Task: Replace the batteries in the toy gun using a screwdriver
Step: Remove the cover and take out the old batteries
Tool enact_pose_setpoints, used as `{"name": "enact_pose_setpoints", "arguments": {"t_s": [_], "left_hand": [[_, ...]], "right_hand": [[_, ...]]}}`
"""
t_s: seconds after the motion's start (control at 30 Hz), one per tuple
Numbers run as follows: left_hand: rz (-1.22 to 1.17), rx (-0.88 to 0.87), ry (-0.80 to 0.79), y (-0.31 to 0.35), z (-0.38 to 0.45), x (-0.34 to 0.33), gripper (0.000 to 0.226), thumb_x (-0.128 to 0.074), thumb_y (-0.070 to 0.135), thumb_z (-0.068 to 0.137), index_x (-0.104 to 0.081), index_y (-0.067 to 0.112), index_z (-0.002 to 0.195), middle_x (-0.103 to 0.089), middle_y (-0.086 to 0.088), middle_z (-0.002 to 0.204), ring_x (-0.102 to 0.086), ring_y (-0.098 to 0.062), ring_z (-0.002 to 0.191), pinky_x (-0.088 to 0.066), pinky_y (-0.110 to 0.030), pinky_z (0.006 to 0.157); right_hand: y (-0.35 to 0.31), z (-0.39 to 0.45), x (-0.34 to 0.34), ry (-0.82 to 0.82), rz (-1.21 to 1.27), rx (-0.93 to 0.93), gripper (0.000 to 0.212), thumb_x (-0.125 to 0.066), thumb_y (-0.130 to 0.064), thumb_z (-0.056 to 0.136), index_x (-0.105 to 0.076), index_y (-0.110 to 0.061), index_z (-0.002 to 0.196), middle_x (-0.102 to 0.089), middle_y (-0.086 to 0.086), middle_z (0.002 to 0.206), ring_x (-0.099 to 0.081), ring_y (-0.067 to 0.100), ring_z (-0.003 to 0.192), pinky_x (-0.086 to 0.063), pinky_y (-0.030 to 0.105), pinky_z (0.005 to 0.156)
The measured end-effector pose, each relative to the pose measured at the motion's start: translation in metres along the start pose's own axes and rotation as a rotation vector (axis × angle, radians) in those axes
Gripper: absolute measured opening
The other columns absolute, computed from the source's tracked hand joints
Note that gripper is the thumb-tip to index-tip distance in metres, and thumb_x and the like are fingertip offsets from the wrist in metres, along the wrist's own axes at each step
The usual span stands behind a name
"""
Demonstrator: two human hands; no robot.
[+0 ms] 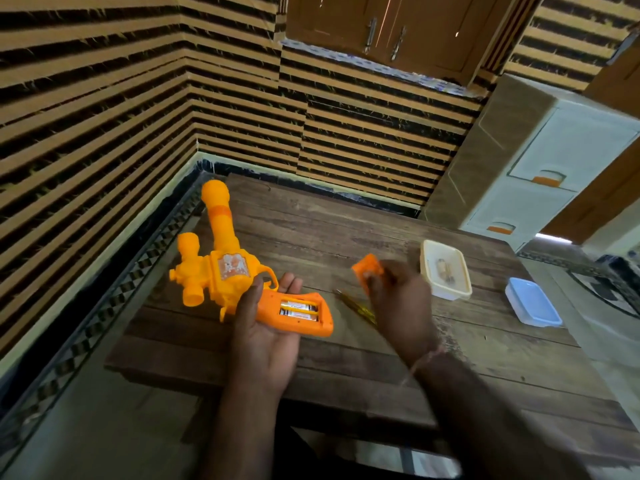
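An orange toy gun [221,265] lies on the wooden table [346,237], barrel pointing away. Its grip sits across the palm of my left hand [266,327], thumb over the gun body, fingers under the handle. The grip's compartment is uncovered and two batteries [298,310] lie side by side in it. My right hand [398,299], blurred, pinches the small orange battery cover [369,271] above the table. A yellow-handled screwdriver [356,306] lies on the table, partly hidden under my right hand.
A cream plastic box [433,285] with small items inside stands to the right of my right hand. Its pale blue lid [533,301] lies further right near the table edge. A white drawer cabinet [540,161] stands behind the table; striped walls close the left and back.
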State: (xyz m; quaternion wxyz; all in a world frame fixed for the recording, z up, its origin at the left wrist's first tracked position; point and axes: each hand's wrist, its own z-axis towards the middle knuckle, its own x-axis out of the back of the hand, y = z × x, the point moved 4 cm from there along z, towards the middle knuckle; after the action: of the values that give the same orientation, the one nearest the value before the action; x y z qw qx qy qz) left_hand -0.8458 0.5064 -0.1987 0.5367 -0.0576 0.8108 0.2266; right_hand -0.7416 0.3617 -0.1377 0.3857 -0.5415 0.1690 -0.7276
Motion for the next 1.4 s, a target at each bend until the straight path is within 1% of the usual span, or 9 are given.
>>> {"name": "enact_pose_setpoints", "arguments": {"t_s": [0.17,0.4,0.57,0.77,0.87,1.03,1.13,1.2,1.4], "left_hand": [[-0.020,0.013,-0.024,0.003,0.003,-0.001,0.042,-0.058,0.030,0.079,-0.060,0.014,0.118,-0.070,-0.015,0.105,-0.068,-0.027,0.103,-0.053,-0.041,0.077],[0.005,0.003,-0.068,0.004,0.011,0.006,0.063,-0.063,0.031,0.084,-0.047,0.009,0.140,-0.073,-0.014,0.099,-0.071,-0.027,0.099,-0.059,-0.040,0.079],[0.021,0.004,-0.106,0.003,0.018,0.011,0.111,-0.094,0.036,0.050,-0.042,0.013,0.146,-0.070,-0.017,0.106,-0.069,-0.029,0.105,-0.056,-0.047,0.089],[0.074,-0.002,-0.162,0.001,0.015,0.011,0.067,-0.079,0.050,0.068,-0.058,0.013,0.120,-0.066,-0.010,0.097,-0.066,-0.020,0.085,-0.054,-0.039,0.084],[0.118,0.001,-0.120,-0.001,0.013,0.011,0.049,-0.055,0.058,0.083,-0.061,0.014,0.104,-0.063,-0.007,0.084,-0.062,-0.016,0.069,-0.053,-0.034,0.075],[0.190,0.022,-0.138,-0.004,0.009,0.007,0.075,-0.083,0.065,0.050,-0.064,0.014,0.100,-0.064,-0.007,0.082,-0.059,-0.016,0.065,-0.053,-0.031,0.068],[0.172,0.054,-0.130,-0.007,0.006,0.004,0.062,-0.069,0.064,0.068,-0.063,0.013,0.102,-0.063,-0.007,0.081,-0.059,-0.015,0.063,-0.052,-0.029,0.064],[0.165,0.079,-0.124,-0.009,0.005,0.005,0.055,-0.057,0.062,0.078,-0.062,0.013,0.102,-0.063,-0.007,0.078,-0.059,-0.014,0.062,-0.050,-0.031,0.064],[0.179,0.124,-0.189,-0.012,0.000,0.001,0.052,-0.055,0.060,0.083,-0.058,0.014,0.107,-0.061,-0.007,0.076,-0.058,-0.016,0.061,-0.049,-0.031,0.061]], "right_hand": [[0.058,0.054,-0.018,-0.006,-0.029,-0.360,0.019,-0.076,-0.027,0.078,-0.058,-0.021,0.078,-0.065,0.004,0.084,-0.064,0.025,0.086,-0.053,0.039,0.076],[0.075,0.054,-0.046,-0.189,-0.271,-0.328,0.015,-0.063,-0.032,0.083,-0.067,-0.022,0.094,-0.071,0.008,0.095,-0.064,0.026,0.085,-0.048,0.031,0.073],[0.057,0.045,-0.032,-0.061,-0.304,-0.096,0.028,-0.063,-0.035,0.087,-0.067,-0.016,0.107,-0.068,0.010,0.108,-0.063,0.026,0.095,-0.051,0.034,0.082],[0.042,-0.024,-0.026,-0.283,-0.620,0.319,0.025,-0.049,-0.038,0.088,-0.065,-0.025,0.102,-0.066,0.003,0.100,-0.059,0.027,0.092,-0.050,0.037,0.077],[0.045,-0.038,-0.022,-0.353,-0.737,0.280,0.028,-0.056,-0.028,0.083,-0.059,-0.021,0.110,-0.062,0.004,0.107,-0.057,0.027,0.101,-0.047,0.039,0.084],[0.014,-0.058,0.023,-0.285,0.243,-0.094,0.027,-0.043,-0.004,0.090,-0.053,-0.027,0.099,-0.049,0.001,0.064,-0.045,0.022,0.056,-0.036,0.030,0.052],[-0.018,-0.080,0.032,-0.524,1.081,-0.465,0.022,-0.049,0.001,0.086,-0.063,-0.006,0.102,-0.055,0.017,0.076,-0.051,0.023,0.061,-0.044,0.027,0.050],[-0.039,-0.090,0.040,-0.718,1.438,-0.539,0.051,-0.058,0.001,0.068,-0.060,-0.003,0.119,-0.063,0.020,0.093,-0.061,0.026,0.076,-0.052,0.033,0.059],[-0.043,-0.092,0.042,-0.441,1.137,-0.426,0.037,-0.075,-0.003,0.068,-0.061,-0.009,0.101,-0.058,0.010,0.067,-0.052,0.016,0.054,-0.043,0.023,0.047]]}}
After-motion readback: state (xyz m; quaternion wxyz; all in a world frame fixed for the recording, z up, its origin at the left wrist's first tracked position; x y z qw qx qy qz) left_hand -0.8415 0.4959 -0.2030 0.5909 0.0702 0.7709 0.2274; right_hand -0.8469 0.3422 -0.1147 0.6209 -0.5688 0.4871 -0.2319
